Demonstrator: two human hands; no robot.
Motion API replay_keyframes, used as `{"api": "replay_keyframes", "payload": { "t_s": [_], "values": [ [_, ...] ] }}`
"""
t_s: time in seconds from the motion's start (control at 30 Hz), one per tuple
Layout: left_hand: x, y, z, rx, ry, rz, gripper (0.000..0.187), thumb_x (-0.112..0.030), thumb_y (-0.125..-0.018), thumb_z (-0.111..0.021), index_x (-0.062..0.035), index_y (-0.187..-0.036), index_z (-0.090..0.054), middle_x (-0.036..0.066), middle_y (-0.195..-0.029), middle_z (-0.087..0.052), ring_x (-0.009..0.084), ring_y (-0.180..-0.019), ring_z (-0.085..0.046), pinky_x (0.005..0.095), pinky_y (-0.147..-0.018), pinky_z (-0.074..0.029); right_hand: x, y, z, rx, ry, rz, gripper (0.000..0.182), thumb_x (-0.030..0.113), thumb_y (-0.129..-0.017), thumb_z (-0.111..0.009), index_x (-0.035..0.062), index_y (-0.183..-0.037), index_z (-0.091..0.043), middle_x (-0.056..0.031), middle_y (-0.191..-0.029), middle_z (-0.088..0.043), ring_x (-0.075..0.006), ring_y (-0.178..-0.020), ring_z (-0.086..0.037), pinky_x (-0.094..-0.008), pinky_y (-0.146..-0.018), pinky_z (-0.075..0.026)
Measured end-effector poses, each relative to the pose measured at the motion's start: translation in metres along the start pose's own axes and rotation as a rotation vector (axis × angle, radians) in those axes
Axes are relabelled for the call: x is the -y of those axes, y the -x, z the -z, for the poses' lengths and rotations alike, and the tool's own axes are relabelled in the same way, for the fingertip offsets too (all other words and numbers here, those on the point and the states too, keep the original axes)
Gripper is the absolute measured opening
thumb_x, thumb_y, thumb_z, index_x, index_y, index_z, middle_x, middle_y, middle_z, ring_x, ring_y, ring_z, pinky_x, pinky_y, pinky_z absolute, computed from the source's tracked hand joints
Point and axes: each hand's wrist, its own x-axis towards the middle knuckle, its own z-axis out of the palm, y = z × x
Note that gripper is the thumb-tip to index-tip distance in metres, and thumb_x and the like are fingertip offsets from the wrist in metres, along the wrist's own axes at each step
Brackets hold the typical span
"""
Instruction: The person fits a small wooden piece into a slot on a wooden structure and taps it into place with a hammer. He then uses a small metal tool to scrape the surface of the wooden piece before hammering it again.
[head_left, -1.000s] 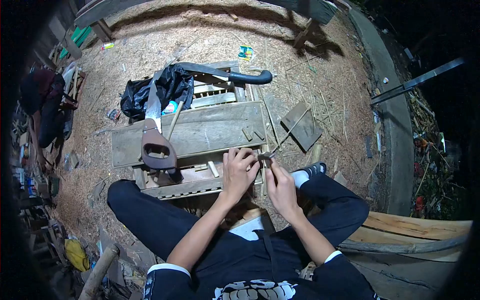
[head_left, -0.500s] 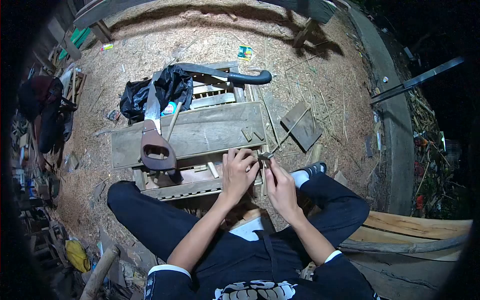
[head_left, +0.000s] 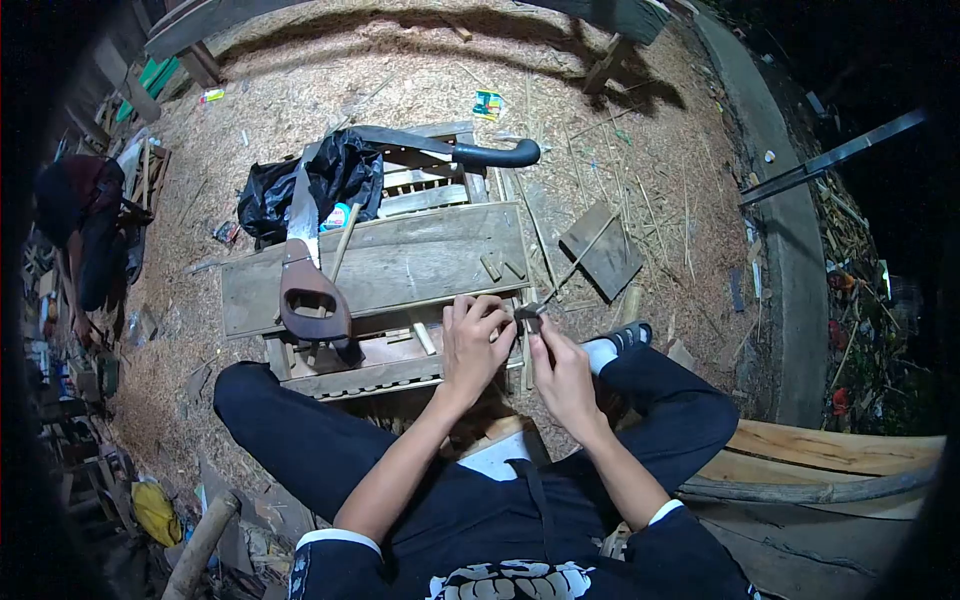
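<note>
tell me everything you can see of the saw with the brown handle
The saw lies on the wooden board, its brown handle towards the camera and jutting past the board's near edge. The handle, perhaps wooden, has a closed grip opening. The silvery, mottled blade looks metal, narrows and points away, lying over the black plastic bag.

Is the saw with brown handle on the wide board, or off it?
On: the saw lies across the wide board, handle over the near edge, blade reaching past the far edge.

Bright ground (head_left: 420, 85), black corners, fisheye distortion
</note>
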Motion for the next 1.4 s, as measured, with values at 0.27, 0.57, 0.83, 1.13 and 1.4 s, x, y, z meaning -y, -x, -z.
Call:
{"api": "replay_keyframes", "payload": {
  "t_s": [0.27, 0.57, 0.83, 1.13, 1.4],
  "values": [
    [0.0, 0.0, 0.0, -0.014, 0.033, 0.012, 0.011, -0.017, -0.083, -0.082, -0.0074, -0.087, -0.079, 0.003, -0.105, -0.072, 0.0271, -0.101, -0.059, 0.0414, -0.087, -0.044, -0.002, 0.003, -0.005, -0.083, -0.012, 0.018, 0.029, 0.013, -0.107, -0.055, -0.0038, -0.128, -0.066, -0.0288, -0.105, -0.07, -0.0476, -0.094, -0.069, -0.0497, -0.081, -0.055],
    [0.004, 0.002, -0.001, -0.016, 0.023, -0.006, 0.017, -0.018, -0.08, -0.085, -0.0083, -0.093, -0.079, 0.003, -0.106, -0.072, 0.0274, -0.102, -0.061, 0.0409, -0.087, -0.046, 0.008, 0.0, 0.002, -0.027, -0.124, -0.235, 0.027, 0.02, -0.108, -0.058, -0.006, -0.111, -0.065, -0.0289, -0.089, -0.067, -0.0436, -0.081, -0.069, -0.047, -0.075, -0.052],
    [0.003, 0.003, 0.0, -0.004, 0.033, 0.014, 0.042, -0.024, -0.075, -0.089, -0.0083, -0.111, -0.076, 0.006, -0.109, -0.072, 0.0271, -0.106, -0.062, 0.0406, -0.087, -0.048, -0.009, 0.003, -0.002, -0.033, -0.177, -0.192, 0.031, 0.023, -0.109, -0.058, -0.0063, -0.112, -0.065, -0.0302, -0.092, -0.068, -0.0452, -0.084, -0.069, -0.0474, -0.077, -0.053],
    [0.003, 0.004, -0.002, -0.037, -0.044, -0.003, 0.041, -0.025, -0.08, -0.087, -0.0095, -0.116, -0.076, 0.006, -0.097, -0.068, 0.0279, -0.094, -0.06, 0.0417, -0.081, -0.046, -0.01, 0.003, -0.003, -0.059, -0.21, -0.19, 0.033, 0.024, -0.107, -0.06, -0.0075, -0.114, -0.067, -0.0314, -0.095, -0.07, -0.0483, -0.093, -0.071, -0.0482, -0.081, -0.053],
    [0.004, 0.004, 0.002, 0.033, -0.021, 0.031, 0.037, -0.025, -0.081, -0.086, -0.0102, -0.114, -0.077, 0.007, -0.086, -0.073, 0.0291, -0.084, -0.061, 0.0424, -0.073, -0.054, -0.006, -0.001, 0.005, -0.004, -0.145, -0.098, 0.033, 0.018, -0.107, -0.06, -0.0083, -0.126, -0.065, -0.0322, -0.106, -0.071, -0.0471, -0.1, -0.072, -0.0497, -0.085, -0.054]
  ]
}}
